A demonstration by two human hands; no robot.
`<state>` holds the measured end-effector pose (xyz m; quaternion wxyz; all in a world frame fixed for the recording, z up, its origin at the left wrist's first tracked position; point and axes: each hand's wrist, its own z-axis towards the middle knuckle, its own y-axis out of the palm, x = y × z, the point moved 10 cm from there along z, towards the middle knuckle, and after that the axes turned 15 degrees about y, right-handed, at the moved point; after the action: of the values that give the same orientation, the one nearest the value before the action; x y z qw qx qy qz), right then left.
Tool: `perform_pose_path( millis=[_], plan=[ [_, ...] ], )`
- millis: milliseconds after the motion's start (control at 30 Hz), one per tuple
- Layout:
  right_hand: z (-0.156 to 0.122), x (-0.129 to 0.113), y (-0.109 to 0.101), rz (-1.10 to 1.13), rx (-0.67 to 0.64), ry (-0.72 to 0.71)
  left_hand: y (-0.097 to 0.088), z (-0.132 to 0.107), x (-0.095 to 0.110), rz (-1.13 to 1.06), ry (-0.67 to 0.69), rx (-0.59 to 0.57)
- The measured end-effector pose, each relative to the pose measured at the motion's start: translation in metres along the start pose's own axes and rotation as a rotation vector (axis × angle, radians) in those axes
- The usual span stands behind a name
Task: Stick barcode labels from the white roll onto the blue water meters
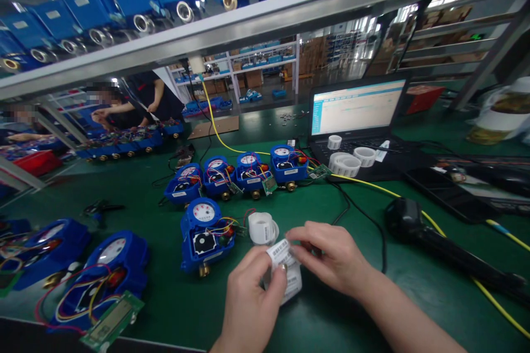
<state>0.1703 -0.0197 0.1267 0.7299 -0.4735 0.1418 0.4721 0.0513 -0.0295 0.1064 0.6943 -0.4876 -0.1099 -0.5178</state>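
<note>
Both my hands meet low in the middle over the green bench. My left hand [252,300] pinches a white strip of barcode labels [285,270] with thumb and fingers. My right hand [331,256] is closed on the top label of the same strip. A roll of labels [261,227] stands just behind them. An open blue water meter [206,235] with coloured wires lies to the left of the roll.
A row of several blue meters [240,174] sits farther back. A laptop [356,116] with label rolls [345,162] is at the right, a black scanner [414,223] and yellow cable [488,292] near it. More meters [103,281] lie at the left. People work at the far left.
</note>
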Motion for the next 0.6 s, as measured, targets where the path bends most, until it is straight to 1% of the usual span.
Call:
perform_pose_path(
  millis=[67, 133, 200, 267, 300, 333, 367, 433, 500, 533, 600],
  plan=[
    [-0.001, -0.006, -0.002, -0.036, 0.046, -0.052, 0.003, -0.001, -0.006, -0.033, -0.055, 0.011],
    [0.0, -0.006, -0.007, 0.076, 0.052, -0.03, 0.006, -0.002, -0.011, -0.041, -0.089, 0.015],
    [0.004, 0.003, -0.015, 0.279, 0.068, 0.064, 0.006, -0.003, -0.016, -0.039, -0.115, 0.02],
    [0.006, 0.021, -0.023, 0.47, 0.109, 0.211, 0.006, -0.004, -0.021, -0.063, -0.151, 0.04],
    [0.006, 0.031, -0.024, 0.541, 0.115, 0.297, 0.005, -0.005, -0.024, -0.092, -0.174, 0.057],
    [0.006, 0.039, -0.021, 0.595, 0.092, 0.381, 0.004, -0.006, -0.026, -0.128, -0.194, 0.083],
    [0.005, 0.046, -0.013, 0.636, 0.036, 0.458, 0.002, -0.007, -0.028, -0.164, -0.211, 0.117],
    [0.002, 0.049, 0.009, 0.687, -0.139, 0.579, -0.003, -0.009, -0.03, -0.219, -0.227, 0.193],
    [-0.003, 0.046, 0.031, 0.689, -0.298, 0.65, -0.007, -0.008, -0.029, -0.233, -0.213, 0.253],
    [-0.006, 0.044, 0.038, 0.672, -0.34, 0.674, -0.008, -0.008, -0.027, -0.23, -0.201, 0.272],
    [-0.008, 0.044, 0.042, 0.632, -0.343, 0.694, -0.008, -0.006, -0.024, -0.212, -0.169, 0.284]
  ],
)
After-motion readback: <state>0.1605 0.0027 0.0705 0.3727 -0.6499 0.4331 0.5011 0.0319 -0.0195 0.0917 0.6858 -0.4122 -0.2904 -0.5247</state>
